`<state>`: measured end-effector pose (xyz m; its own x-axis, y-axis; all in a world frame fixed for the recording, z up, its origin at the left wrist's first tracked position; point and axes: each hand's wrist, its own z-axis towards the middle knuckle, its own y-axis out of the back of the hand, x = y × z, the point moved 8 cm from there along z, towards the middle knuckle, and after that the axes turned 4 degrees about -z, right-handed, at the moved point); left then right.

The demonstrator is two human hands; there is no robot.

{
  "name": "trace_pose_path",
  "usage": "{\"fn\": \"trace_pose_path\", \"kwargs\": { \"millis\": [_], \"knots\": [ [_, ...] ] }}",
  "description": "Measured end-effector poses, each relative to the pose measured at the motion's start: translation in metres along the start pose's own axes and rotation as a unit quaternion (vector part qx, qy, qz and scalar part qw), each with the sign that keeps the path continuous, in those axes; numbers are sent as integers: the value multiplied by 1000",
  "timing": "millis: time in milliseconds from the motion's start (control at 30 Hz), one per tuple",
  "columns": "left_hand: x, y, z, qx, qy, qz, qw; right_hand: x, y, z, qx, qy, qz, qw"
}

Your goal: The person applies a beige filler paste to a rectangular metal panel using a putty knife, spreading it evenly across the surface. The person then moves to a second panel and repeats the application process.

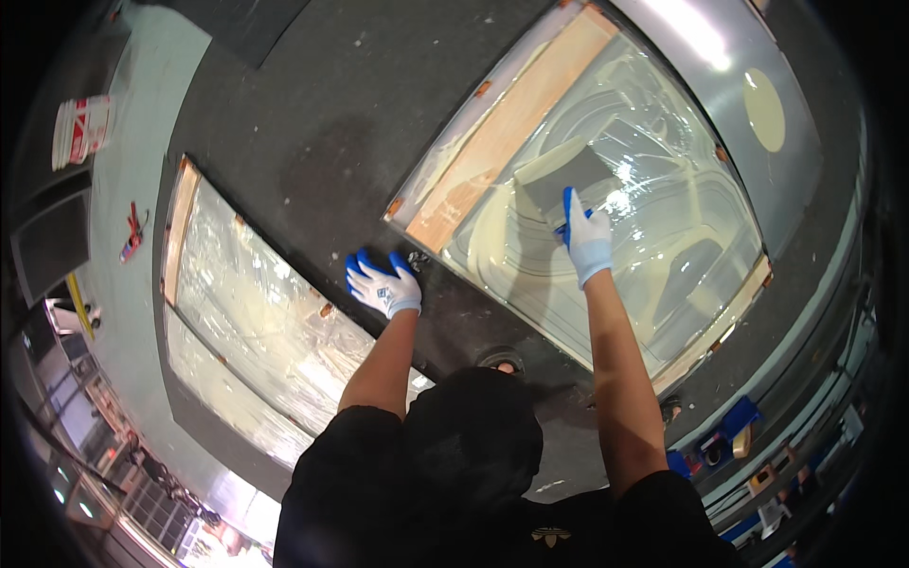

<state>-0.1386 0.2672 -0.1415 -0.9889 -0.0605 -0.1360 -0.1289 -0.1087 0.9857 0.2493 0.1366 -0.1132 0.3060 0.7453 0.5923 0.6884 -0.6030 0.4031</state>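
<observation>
My right hand (585, 235), in a white glove with blue fingers, is closed on what looks like a flat grey spreader (566, 178); its grip is partly hidden. The spreader is over a large panel (696, 185) coated with cream paste in curved streaks. A bare wooden strip (516, 128) runs along the panel's left side. My left hand (383, 284), gloved alike, has its fingers spread and holds nothing. It hovers over or rests on the dark floor near the panel's near left corner; I cannot tell which.
To the left lies a second panel (256, 303) under shiny clear film. A grey sheet (743, 85) with a cream oval patch lies at the upper right. A white and red bucket (83, 131) and a red tool (133, 235) are at the far left. Blue bins (729, 431) stand lower right.
</observation>
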Motion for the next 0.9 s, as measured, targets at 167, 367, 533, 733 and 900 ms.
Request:
{"fn": "trace_pose_path", "kwargs": {
  "millis": [167,367,533,733,900],
  "knots": [
    [-3,1,2,6,-7,-13,1000,30,-7,-1,-50,61,-51,996],
    [-1,-3,1,12,5,19,1000,7,-9,-11,-13,49,-56,997],
    [-3,-1,0,-36,-42,5,998,-36,31,-36,-78,5,-80,994],
    [1,-9,0,-26,-33,35,998,-14,12,-59,-19,83,-164,983],
    [12,-17,2,-33,-24,34,999,-34,-7,-44,20,41,-125,991]
  ]
}}
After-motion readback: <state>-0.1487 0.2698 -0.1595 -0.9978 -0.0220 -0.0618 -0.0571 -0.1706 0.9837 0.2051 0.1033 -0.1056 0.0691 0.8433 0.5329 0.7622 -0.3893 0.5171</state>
